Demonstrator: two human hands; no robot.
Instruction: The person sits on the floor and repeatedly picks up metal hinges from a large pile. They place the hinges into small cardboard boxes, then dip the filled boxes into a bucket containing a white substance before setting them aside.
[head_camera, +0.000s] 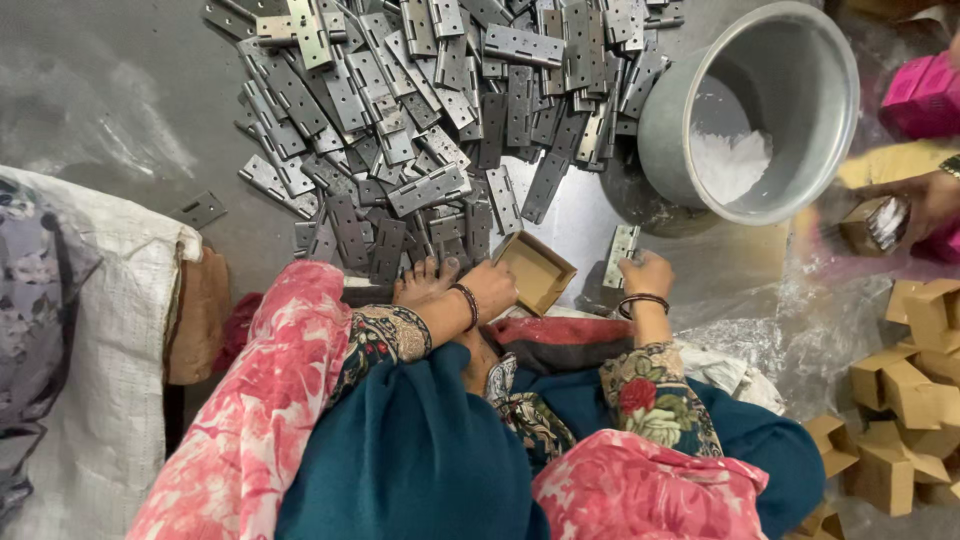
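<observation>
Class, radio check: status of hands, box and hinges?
Left hand grips open cardboard box. Right hand holds one hinge. Hinge pile ahead.

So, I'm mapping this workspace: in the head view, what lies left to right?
White sack → left hand → small cardboard box → right hand → metal pot → folded cardboard boxes.

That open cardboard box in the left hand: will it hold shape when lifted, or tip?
The box looks like thin folded card, so probably light and easily crushed if squeezed. The left hand holds it tilted and it looks empty, so it would likely tip or slide at a nudge. A hinge dropped in should steady it.
</observation>
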